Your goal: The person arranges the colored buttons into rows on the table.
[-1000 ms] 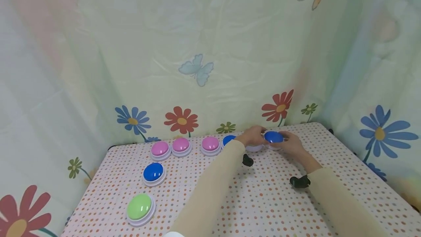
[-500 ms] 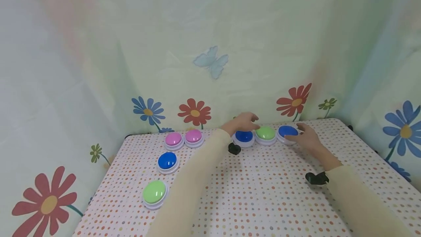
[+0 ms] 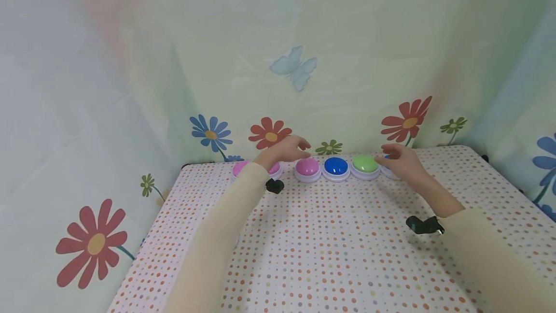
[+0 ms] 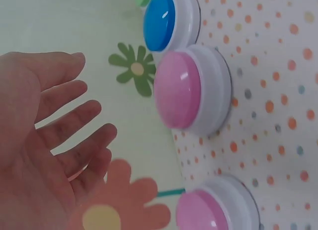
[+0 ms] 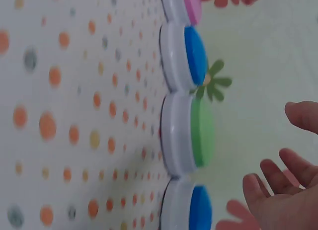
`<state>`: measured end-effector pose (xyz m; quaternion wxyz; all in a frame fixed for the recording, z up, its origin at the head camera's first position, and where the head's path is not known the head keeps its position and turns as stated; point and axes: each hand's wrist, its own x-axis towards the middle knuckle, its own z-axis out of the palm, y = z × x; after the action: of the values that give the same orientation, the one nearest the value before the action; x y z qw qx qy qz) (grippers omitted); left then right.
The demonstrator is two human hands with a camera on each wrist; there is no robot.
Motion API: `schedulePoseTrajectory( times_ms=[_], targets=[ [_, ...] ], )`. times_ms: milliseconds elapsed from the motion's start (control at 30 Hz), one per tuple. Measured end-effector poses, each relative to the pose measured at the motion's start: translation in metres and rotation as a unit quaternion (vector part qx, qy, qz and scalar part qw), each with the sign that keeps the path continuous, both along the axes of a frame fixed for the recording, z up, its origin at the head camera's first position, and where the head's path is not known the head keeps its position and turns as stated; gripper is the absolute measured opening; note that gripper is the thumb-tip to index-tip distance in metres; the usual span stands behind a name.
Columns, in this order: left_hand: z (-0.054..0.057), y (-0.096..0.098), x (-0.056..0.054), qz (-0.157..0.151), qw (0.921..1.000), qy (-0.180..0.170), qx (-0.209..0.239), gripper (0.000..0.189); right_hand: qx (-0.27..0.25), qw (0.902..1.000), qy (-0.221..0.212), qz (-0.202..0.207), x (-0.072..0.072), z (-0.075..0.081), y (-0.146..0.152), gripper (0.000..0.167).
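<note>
From here, left hand point(image 3: 284, 150) and right hand point(image 3: 405, 164) hover loose, grip empty. Four-button row point(image 3: 338, 165) at bench's point(image 3: 312, 255) twelve-to-two o'clock looks done imo; pink pair point(image 3: 239, 167) at eleven's sitting gapped off, so maybe that's left.

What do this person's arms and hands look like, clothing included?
The left hand and right hand are ungloved. The left sleeve and right sleeve are long, plain and cream-coloured. A small black device sits at the left sleeve's end, a second black device at the right's.
</note>
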<state>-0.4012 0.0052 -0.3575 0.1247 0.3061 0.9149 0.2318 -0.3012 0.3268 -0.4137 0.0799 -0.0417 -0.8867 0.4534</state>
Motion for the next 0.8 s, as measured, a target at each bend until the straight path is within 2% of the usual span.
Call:
schedulePoseTrajectory(
  times_ms=[100, 233, 300, 500, 633, 800],
  targets=[
    [0.002, -0.018, 0.002, -0.007, 0.9999, 0.007, 0.008, 0.041, -0.016, 0.9991, 0.002, 0.039, 0.009, 0.017, -0.023, 0.07],
    [0.003, -0.039, 0.008, -0.011, 0.9997, 0.0, 0.023, 0.038, -0.042, 0.9967, -0.001, 0.07, 0.014, 0.025, -0.048, 0.063],
    [0.002, -0.049, 0.011, -0.008, 0.9994, -0.004, 0.033, 0.037, -0.049, 0.9962, 0.002, 0.072, 0.015, 0.026, -0.058, 0.058],
    [-0.002, -0.078, 0.025, -0.003, 0.9971, -0.02, 0.074, 0.035, -0.067, 0.9938, -0.002, 0.089, 0.013, 0.013, -0.085, 0.052],
    [-0.004, -0.095, 0.041, 0.005, 0.9966, -0.028, 0.078, 0.036, -0.069, 0.9912, -0.013, 0.112, 0.011, 0.002, -0.102, 0.049],
    [-0.011, -0.113, 0.054, 0.003, 0.9966, -0.024, 0.079, 0.037, -0.077, 0.9876, -0.015, 0.136, 0.01, -0.003, -0.124, 0.047]
  ],
)
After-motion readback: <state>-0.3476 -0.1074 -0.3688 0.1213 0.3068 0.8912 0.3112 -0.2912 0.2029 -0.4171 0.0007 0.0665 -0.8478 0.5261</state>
